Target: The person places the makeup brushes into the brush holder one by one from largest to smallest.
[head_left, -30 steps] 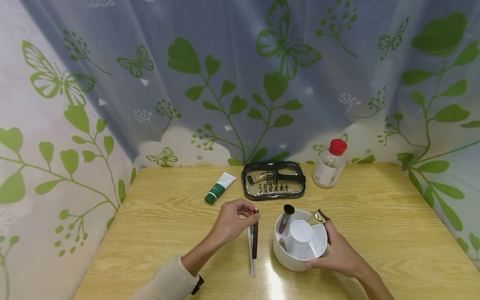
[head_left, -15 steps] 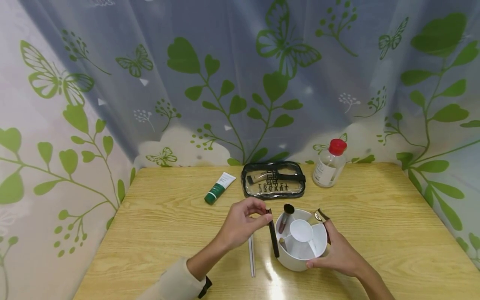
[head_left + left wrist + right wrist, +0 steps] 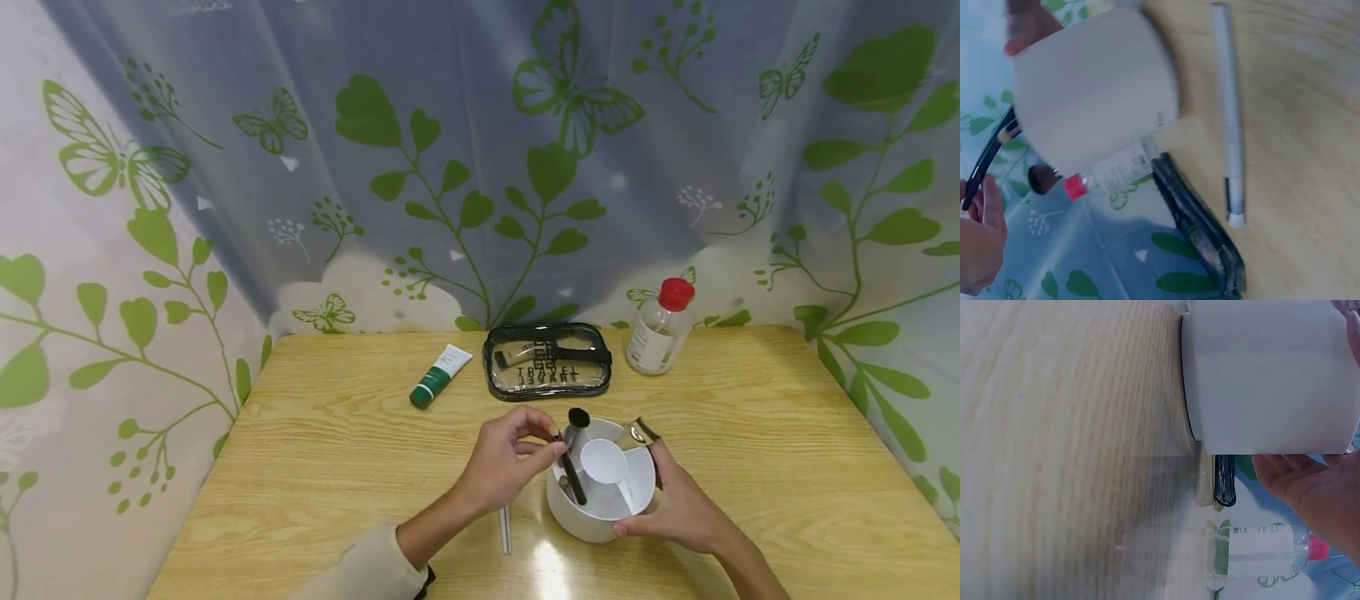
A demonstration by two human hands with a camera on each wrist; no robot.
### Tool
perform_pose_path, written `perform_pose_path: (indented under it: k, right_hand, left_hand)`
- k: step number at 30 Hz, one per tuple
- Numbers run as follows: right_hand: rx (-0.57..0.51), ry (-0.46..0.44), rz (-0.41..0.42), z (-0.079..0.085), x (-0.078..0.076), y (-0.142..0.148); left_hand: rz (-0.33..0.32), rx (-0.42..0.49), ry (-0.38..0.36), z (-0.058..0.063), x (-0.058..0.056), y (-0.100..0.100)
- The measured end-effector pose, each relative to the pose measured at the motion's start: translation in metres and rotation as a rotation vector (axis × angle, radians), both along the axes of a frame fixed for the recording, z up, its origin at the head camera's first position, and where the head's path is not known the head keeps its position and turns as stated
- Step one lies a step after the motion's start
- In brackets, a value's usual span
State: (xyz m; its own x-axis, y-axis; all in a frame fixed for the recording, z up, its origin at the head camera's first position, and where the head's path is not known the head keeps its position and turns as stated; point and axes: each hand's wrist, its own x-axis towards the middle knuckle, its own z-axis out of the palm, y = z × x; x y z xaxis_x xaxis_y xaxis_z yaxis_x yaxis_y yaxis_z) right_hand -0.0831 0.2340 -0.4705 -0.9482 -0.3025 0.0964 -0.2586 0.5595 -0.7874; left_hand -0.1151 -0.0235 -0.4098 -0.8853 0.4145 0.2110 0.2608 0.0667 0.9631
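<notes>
My left hand (image 3: 513, 458) pinches the upper end of a slim black pencil-like stick (image 3: 573, 479), its lower end inside a round white organizer (image 3: 588, 527). My right hand (image 3: 678, 504) grips this organizer from the right, thumb at the front. A makeup brush (image 3: 577, 421) with dark bristles stands in the back left compartment, near my left fingertips. A small pale-tipped applicator (image 3: 1007, 131) pokes over the rim in the left wrist view. At the back right, a shiny gold item (image 3: 641, 432) leans out by my right hand. The organizer's wall hides most right fingers.
Slim white sticks (image 3: 506, 532) lie on the wooden table (image 3: 337, 450) left of the organizer. Behind are a green-and-white tube (image 3: 440, 377), a clear travel pouch (image 3: 547, 385) and a red-capped bottle (image 3: 660, 333). A patterned curtain (image 3: 465, 125) hangs behind the table.
My left hand has carried the black stick rightward, from above the white sticks to over the organizer, its lower end now inside. My right hand and the organizer have stayed put.
</notes>
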Motion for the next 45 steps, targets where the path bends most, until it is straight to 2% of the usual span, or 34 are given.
perform_pose_path:
  k: [6,13,17,25,31,35,39,45]
  right_hand:
    - [0.016,-0.015,-0.010,0.002,0.000,-0.001]
    - [0.013,-0.008,-0.006,0.002,0.001,0.000]
    - [0.025,-0.020,-0.009,0.002,0.000,-0.001]
    - [0.003,-0.033,0.001,0.003,0.000,-0.001]
    - [-0.005,-0.025,0.011,0.003,0.001,-0.001]
    - [-0.006,-0.037,0.009,0.004,0.001,-0.001]
    - [0.002,-0.049,0.002,0.004,0.001,-0.001]
    - [0.014,-0.023,-0.002,0.003,0.001,-0.001]
  left_hand:
    - [-0.009,-0.046,0.092,-0.010,0.004,0.004]
    - [-0.020,-0.131,0.131,-0.015,0.006,0.008]
    - [-0.033,-0.192,0.191,-0.020,0.005,0.009]
    - [0.002,-0.303,0.294,-0.025,0.010,0.011]
    - [-0.005,-0.411,0.302,-0.029,0.014,0.013]
    - [-0.002,-0.454,0.353,-0.032,0.014,0.013]
    - [-0.003,-0.463,0.386,-0.033,0.013,0.011]
    - [-0.026,-0.433,0.346,-0.034,0.010,0.005]
